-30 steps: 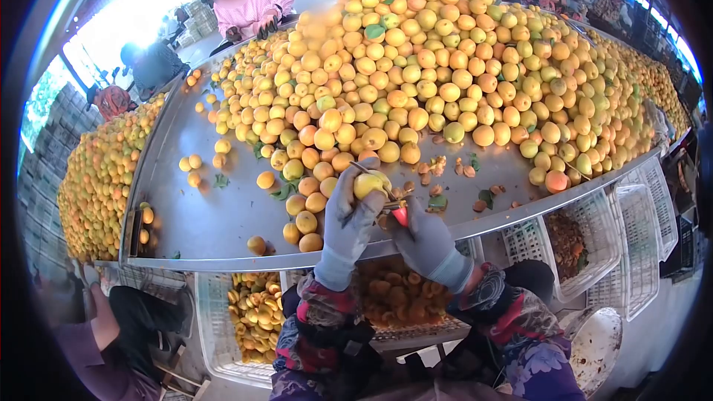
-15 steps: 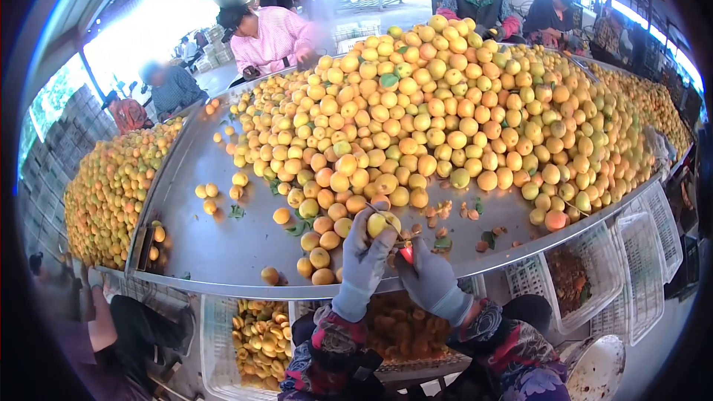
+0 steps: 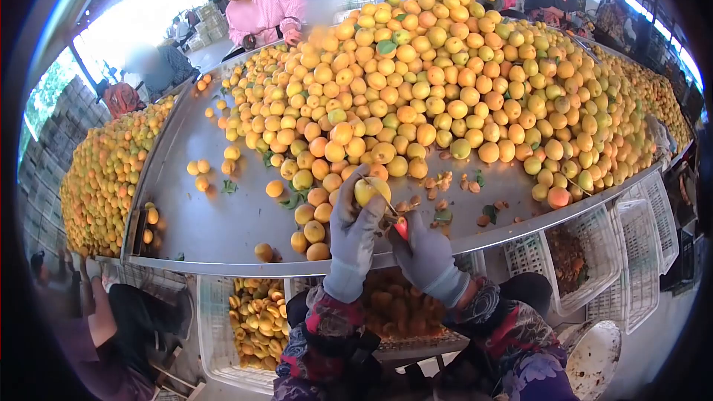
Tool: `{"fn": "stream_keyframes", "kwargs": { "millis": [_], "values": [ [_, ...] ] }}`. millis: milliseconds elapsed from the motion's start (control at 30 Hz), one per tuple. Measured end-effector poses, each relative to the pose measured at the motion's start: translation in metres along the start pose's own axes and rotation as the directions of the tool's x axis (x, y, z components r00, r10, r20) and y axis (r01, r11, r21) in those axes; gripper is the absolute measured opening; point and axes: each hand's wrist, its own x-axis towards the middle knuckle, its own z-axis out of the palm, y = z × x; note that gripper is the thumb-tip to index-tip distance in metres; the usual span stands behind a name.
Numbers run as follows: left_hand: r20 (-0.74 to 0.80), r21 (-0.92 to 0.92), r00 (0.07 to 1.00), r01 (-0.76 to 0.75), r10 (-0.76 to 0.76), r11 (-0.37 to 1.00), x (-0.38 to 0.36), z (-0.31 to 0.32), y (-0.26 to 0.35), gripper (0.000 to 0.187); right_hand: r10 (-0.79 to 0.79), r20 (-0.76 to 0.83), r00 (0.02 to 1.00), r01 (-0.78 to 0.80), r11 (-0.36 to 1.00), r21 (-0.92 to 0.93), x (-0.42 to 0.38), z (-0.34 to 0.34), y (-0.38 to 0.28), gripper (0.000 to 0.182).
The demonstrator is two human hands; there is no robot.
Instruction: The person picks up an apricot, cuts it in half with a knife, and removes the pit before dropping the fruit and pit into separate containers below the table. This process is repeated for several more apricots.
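Observation:
Over the near edge of the metal table (image 3: 215, 238), my left hand (image 3: 349, 245) in a grey glove holds a yellow apricot (image 3: 371, 191) between thumb and fingers. My right hand (image 3: 429, 256), gloved the same way, is closed around a small knife with a red handle (image 3: 402, 227). Its thin blade points up toward the apricot's lower right side. A large heap of apricots (image 3: 416, 104) rises behind my hands. Loose apricots lie left of my left hand, and apricot pits (image 3: 438, 182) are scattered just beyond my right.
Below the table edge stand a crate of halved apricots (image 3: 256, 319), a crate of dark brown pieces (image 3: 405, 315) between my knees, and white plastic crates (image 3: 594, 267) at right. A stained bucket (image 3: 594, 360) is lower right. Co-workers (image 3: 264, 4) sit around the table.
The view has tilted down slightly, so the table scene sits higher. My left hand still holds the apricot, now turned a little, and the knife remains beside it.

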Motion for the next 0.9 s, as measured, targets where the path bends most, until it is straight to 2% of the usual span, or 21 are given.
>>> {"fn": "stream_keyframes", "kwargs": {
  "millis": [67, 167, 200, 267, 300, 400, 500, 533, 567, 600, 633, 700, 733, 800, 833, 900],
  "values": [
    [0.017, 0.039, 0.999, -0.033, 0.032, 0.999, 0.002, 0.0, -0.001, 0.046, 0.011, 0.014, 1.0, -0.011, 1.0, -0.025, 0.002, -0.001, -0.002, 0.032],
    [-0.024, -0.105, 0.999, -0.051, 0.049, 0.993, 0.003, 0.008, -0.005, 0.039, 0.022, 0.011, 1.0, -0.021, 0.998, -0.054, 0.002, 0.0, -0.002, 0.032],
    [-0.022, -0.102, 0.999, -0.048, 0.046, 0.994, 0.002, 0.007, -0.006, 0.039, 0.023, -0.002, 1.0, -0.023, 0.998, -0.058, 0.001, 0.0, -0.002, 0.032],
    [-0.016, -0.381, 0.993, 0.105, -0.12, 0.919, 0.001, 0.005, -0.008, 0.036, 0.013, -0.016, 1.0, -0.013, 0.999, -0.041, -0.001, 0.007, -0.001, 0.031],
    [-0.015, -0.38, 0.992, 0.107, -0.122, 0.919, 0.0, 0.005, -0.008, 0.036, -0.001, -0.033, 0.999, 0.0, 1.0, -0.027, -0.002, 0.009, -0.001, 0.029],
    [0.006, -0.324, 0.997, 0.081, -0.083, 0.943, 0.0, 0.003, -0.007, 0.036, 0.003, -0.033, 0.999, -0.004, 1.0, -0.023, -0.002, 0.005, -0.004, 0.029],
    [0.03, -0.254, 0.992, 0.124, -0.121, 0.959, 0.001, -0.004, -0.006, 0.042, 0.007, -0.04, 0.999, -0.006, 1.0, 0.024, -0.003, 0.004, -0.002, 0.027],
    [0.025, -0.04, 1.0, 0.007, -0.006, 0.999, -0.001, 0.001, 0.0, 0.046, 0.01, -0.041, 0.999, -0.009, 1.0, 0.021, -0.003, 0.003, -0.002, 0.027],
    [0.043, 0.176, 0.993, -0.113, 0.107, 0.978, -0.002, 0.003, 0.003, 0.052, -0.007, -0.03, 1.0, 0.007, 1.0, -0.006, -0.003, 0.002, -0.003, 0.028],
    [0.093, 0.18, 0.991, -0.108, 0.093, 0.978, 0.0, 0.0, 0.005, 0.061, -0.025, -0.018, 1.0, 0.024, 0.999, -0.032, -0.002, 0.001, -0.004, 0.029],
    [0.092, 0.182, 0.992, -0.106, 0.09, 0.978, 0.001, -0.003, 0.001, 0.061, -0.023, -0.016, 1.0, 0.023, 0.999, -0.03, -0.002, 0.0, -0.004, 0.029],
    [0.101, 0.281, 0.973, -0.227, 0.207, 0.933, 0.005, -0.007, -0.009, 0.053, -0.04, -0.029, 0.999, 0.037, 0.996, -0.08, 0.0, -0.001, -0.004, 0.028],
    [0.101, 0.282, 0.973, -0.226, 0.205, 0.932, 0.005, -0.005, -0.01, 0.053, -0.038, -0.029, 0.999, 0.036, 0.996, -0.078, 0.0, -0.001, -0.003, 0.028],
    [-0.03, -0.03, 1.0, 0.006, -0.007, 1.0, 0.003, 0.004, -0.01, 0.046, -0.023, -0.012, 1.0, 0.021, 0.995, -0.101, -0.002, -0.001, 0.0, 0.028],
    [-0.025, -0.025, 1.0, 0.011, -0.012, 1.0, 0.004, 0.004, -0.01, 0.046, -0.017, -0.016, 1.0, 0.015, 0.995, -0.097, -0.002, 0.0, 0.001, 0.028],
    [-0.03, -0.168, 0.993, 0.109, -0.115, 0.98, 0.004, 0.004, -0.011, 0.042, -0.018, -0.002, 1.0, 0.018, 0.991, -0.129, -0.002, 0.001, 0.003, 0.029]
  ]
}}
